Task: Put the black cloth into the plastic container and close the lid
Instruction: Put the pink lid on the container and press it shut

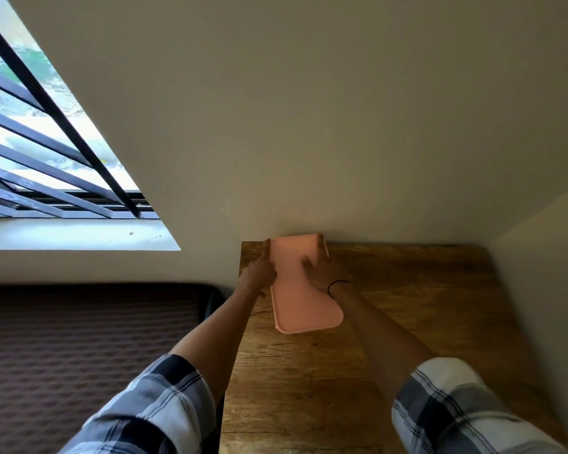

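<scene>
1. The pink lid [300,286] lies flat over the plastic container, which sits at the far left of the wooden table [391,339], close to the wall; the box beneath is almost wholly hidden.
2. The left hand [259,273] lies along the lid's left edge, fingers extended, gripping nothing, seemingly to steady it.
3. The right hand [318,267] spreads open on top, palm down, probably pressing the lid shut.
4. The black cloth is not visible; presumably it is already inside.
</scene>
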